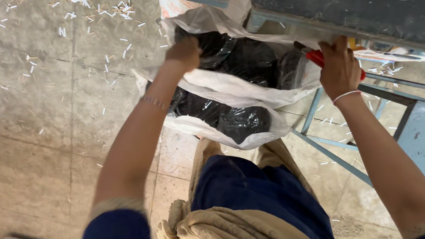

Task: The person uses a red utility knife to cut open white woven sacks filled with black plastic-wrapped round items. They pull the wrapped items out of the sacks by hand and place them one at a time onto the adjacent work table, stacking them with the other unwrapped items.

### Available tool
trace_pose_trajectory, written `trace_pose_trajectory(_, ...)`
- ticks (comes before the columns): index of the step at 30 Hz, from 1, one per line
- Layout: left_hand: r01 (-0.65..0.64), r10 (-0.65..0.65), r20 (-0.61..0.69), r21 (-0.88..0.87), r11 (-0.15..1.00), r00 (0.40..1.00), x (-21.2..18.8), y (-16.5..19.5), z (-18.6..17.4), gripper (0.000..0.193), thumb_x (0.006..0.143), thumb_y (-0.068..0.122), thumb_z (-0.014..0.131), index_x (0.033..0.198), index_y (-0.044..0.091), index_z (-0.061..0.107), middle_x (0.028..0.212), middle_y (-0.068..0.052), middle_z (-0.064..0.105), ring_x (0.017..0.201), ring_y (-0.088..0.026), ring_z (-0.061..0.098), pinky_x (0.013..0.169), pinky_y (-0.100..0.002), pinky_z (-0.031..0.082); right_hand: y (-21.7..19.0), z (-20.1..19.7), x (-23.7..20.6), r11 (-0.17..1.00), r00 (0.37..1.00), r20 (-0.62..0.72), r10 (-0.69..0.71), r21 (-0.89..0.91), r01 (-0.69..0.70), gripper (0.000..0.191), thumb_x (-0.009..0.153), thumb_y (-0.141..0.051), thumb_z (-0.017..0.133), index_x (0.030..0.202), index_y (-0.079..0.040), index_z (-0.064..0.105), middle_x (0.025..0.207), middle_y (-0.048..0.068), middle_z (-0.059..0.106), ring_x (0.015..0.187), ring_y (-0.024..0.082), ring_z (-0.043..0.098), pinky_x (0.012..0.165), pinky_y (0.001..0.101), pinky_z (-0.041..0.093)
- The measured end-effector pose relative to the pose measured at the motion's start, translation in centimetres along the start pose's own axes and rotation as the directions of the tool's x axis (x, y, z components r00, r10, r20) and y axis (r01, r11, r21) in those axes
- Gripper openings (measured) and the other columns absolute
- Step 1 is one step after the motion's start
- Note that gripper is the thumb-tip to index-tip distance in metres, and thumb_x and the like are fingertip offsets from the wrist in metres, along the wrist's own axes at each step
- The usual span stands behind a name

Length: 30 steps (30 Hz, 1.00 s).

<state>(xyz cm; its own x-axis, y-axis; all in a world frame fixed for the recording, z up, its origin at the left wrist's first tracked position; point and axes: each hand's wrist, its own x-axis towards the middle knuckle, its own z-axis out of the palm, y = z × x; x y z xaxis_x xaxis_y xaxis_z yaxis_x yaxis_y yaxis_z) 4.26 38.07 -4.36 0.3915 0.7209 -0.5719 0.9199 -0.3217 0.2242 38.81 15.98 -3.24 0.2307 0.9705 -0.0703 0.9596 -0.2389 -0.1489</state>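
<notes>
Left hand (183,53) grips the rim of the white woven plastic sack (236,90) stuffed with black bundles (235,121); right hand (338,68) clutches a red-handled tool (316,57), likely opening it.

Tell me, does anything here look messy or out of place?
Yes. Small white stick-like scraps lie scattered across the grey tiled floor, thickest near the top. Otherwise both hands, left and right, grip the white plastic sack holding black bundles.

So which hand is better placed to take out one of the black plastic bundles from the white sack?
Probably the left hand. It is already inside the mouth of the white plastic sack, right beside the shiny black plastic-wrapped bundles. The right hand is busy: it grips a red-handled tool at the sack's far edge.
</notes>
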Motion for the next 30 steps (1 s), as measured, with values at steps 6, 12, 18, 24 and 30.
trace_pose_trajectory(6,0.163,-0.161,-0.189,-0.004,0.987,0.969,4.7,-2.3,-2.0,0.064,0.095,0.01,0.06,0.156,0.009,0.041,0.162,-0.019,0.039,0.127,-0.047,0.06,0.099,-0.055,0.054,1.7,-0.3,0.4,0.999,0.999,0.03,0.017,0.04,-0.019,0.067,0.084,0.003,0.068,0.146,-0.023,0.062,0.122,0.02,0.054,0.095,0.04,0.069,0.076,0.0486,0.059)
trace_pose_trajectory(12,0.229,-0.254,-0.17,-0.154,0.961,0.952,0.7,2.1,-1.5,0.114,0.075,0.024,0.083,0.163,0.02,0.012,0.165,-0.03,0.008,0.124,-0.05,0.053,0.098,-0.056,0.05,2.2,-0.7,-1.2,1.0,0.985,0.174,-0.002,0.005,0.002,0.066,0.085,-0.002,0.067,0.147,-0.023,0.055,0.138,0.034,0.046,0.082,0.042,0.07,0.06,0.0467,0.06)
trace_pose_trajectory(18,-0.237,0.354,-0.438,0.3,0.924,0.826,-7.3,12.3,10.3,0.119,0.057,0.046,0.092,0.157,0.007,0.04,0.16,-0.024,0.034,0.137,-0.044,0.043,0.108,-0.064,0.039,1.1,-5.3,-5.4,0.971,0.957,0.274,-0.091,0.237,0.025,0.05,0.094,-0.025,0.071,0.141,-0.016,0.056,0.12,0.018,0.064,0.09,0.033,0.071,0.071,0.0431,0.058)
trace_pose_trajectory(24,-0.343,0.397,-0.193,0.261,0.902,0.897,-11.9,15.9,19.9,0.038,0.09,0.018,0.057,0.126,0.023,0.066,0.13,0.0,0.063,0.132,-0.035,0.054,0.099,-0.061,0.047,1.3,-15.1,-8.0,0.691,0.808,0.557,-0.193,0.662,-0.291,0.044,0.094,-0.03,0.063,0.134,-0.011,0.055,0.089,0.01,0.071,0.073,0.019,0.066,0.068,0.0326,0.055)
trace_pose_trajectory(30,-0.551,0.569,-0.316,0.155,0.82,0.759,-14.3,14.3,14.1,0.044,0.083,0.009,0.058,0.126,0.013,0.066,0.132,-0.009,0.067,0.114,-0.03,0.064,0.093,-0.049,0.052,1.3,-23.0,-8.8,0.4,0.865,0.486,-0.125,0.823,-0.404,0.032,0.104,-0.031,0.048,0.125,-0.007,0.055,0.086,0.005,0.067,0.072,0.013,0.066,0.068,0.0292,0.057)
